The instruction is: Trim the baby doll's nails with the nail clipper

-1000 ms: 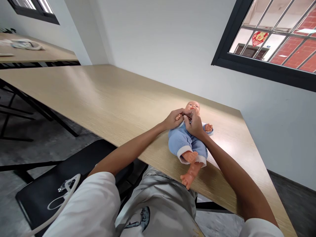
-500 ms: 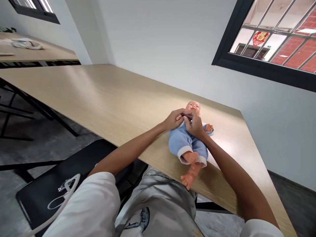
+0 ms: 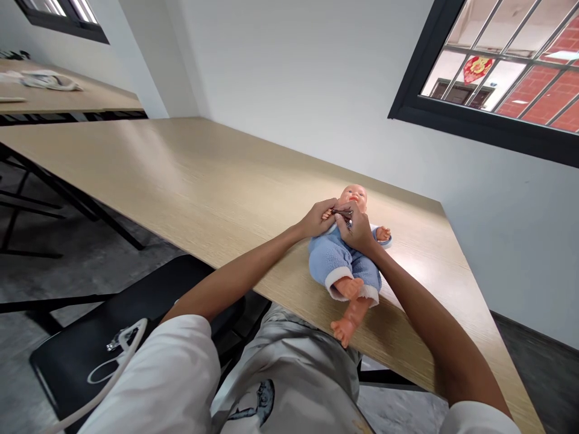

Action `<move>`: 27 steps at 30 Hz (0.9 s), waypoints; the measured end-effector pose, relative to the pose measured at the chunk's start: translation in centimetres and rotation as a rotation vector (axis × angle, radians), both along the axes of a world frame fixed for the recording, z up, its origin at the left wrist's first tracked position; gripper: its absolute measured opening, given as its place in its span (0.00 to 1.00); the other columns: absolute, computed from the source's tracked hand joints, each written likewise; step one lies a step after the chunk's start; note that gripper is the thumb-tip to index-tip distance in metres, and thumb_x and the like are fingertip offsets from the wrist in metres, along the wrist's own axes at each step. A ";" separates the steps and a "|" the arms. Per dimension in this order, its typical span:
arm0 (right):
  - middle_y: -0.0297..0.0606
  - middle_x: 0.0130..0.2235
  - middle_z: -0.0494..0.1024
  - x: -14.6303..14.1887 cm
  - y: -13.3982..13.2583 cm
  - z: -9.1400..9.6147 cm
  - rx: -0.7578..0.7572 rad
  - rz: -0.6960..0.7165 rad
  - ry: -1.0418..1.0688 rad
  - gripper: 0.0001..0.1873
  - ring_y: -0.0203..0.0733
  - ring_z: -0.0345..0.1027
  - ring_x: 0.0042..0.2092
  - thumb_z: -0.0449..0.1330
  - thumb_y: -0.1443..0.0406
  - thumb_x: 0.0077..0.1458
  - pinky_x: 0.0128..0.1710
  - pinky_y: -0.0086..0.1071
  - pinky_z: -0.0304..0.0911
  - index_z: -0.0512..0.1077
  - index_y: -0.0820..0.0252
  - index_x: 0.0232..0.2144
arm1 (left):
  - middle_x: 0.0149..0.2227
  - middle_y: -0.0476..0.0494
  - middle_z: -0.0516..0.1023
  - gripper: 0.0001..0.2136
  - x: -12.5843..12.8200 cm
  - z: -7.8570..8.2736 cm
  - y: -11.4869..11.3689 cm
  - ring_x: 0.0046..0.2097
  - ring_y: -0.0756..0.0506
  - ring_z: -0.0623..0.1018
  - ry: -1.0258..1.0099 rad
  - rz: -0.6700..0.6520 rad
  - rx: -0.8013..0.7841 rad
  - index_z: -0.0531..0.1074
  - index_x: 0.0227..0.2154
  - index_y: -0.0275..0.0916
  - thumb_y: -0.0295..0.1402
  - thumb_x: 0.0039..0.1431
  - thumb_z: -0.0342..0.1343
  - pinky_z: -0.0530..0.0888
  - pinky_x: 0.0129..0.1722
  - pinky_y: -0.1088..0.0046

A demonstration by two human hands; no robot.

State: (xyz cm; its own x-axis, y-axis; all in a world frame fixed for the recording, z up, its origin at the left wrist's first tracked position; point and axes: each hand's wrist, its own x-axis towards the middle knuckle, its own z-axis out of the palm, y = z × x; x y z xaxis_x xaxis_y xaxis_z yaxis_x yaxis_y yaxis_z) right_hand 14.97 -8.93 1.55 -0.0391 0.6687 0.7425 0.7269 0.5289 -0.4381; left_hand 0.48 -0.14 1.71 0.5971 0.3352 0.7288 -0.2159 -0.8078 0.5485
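Our left hand closes its fingers around the tiny hand of a blue-suited vinyl baby doll on the pale wooden desk. Our right hand pinches small dark metal nail clippers.

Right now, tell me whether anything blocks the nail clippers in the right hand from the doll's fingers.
Nothing visible does: the nail clippers in the right hand sit at the doll's fingers, held by the left hand.
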 end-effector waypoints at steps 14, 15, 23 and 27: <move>0.40 0.36 0.80 -0.1 -0.1 0.2 0.019 -0.034 0.000 0.08 0.45 0.77 0.35 0.56 0.58 0.61 0.34 0.39 0.73 0.66 0.54 0.41 | 0.30 0.47 0.71 0.18 0.0 0.1 0.0 0.32 0.49 0.69 -0.012 -0.023 -0.001 0.66 0.33 0.37 0.49 0.65 0.49 0.70 0.34 0.73; 0.40 0.36 0.80 -0.1 -0.1 0.2 0.025 -0.032 -0.003 0.08 0.45 0.77 0.35 0.56 0.58 0.61 0.34 0.38 0.73 0.66 0.54 0.41 | 0.30 0.47 0.71 0.18 0.0 0.2 0.0 0.32 0.49 0.70 -0.012 -0.023 0.002 0.66 0.33 0.37 0.49 0.65 0.49 0.70 0.34 0.72; 0.39 0.35 0.80 0.0 0.2 -0.1 0.006 -0.022 0.012 0.09 0.45 0.78 0.35 0.55 0.57 0.62 0.33 0.38 0.73 0.65 0.54 0.41 | 0.28 0.49 0.69 0.16 0.1 0.3 -0.1 0.30 0.50 0.67 -0.009 -0.014 0.001 0.65 0.30 0.37 0.46 0.64 0.50 0.68 0.32 0.73; 0.40 0.37 0.80 0.1 0.2 -0.2 0.011 -0.028 0.020 0.10 0.46 0.78 0.36 0.56 0.57 0.62 0.34 0.39 0.74 0.65 0.54 0.42 | 0.27 0.49 0.69 0.17 0.0 0.3 -0.1 0.30 0.49 0.67 -0.007 -0.012 -0.007 0.64 0.30 0.37 0.47 0.64 0.50 0.68 0.33 0.73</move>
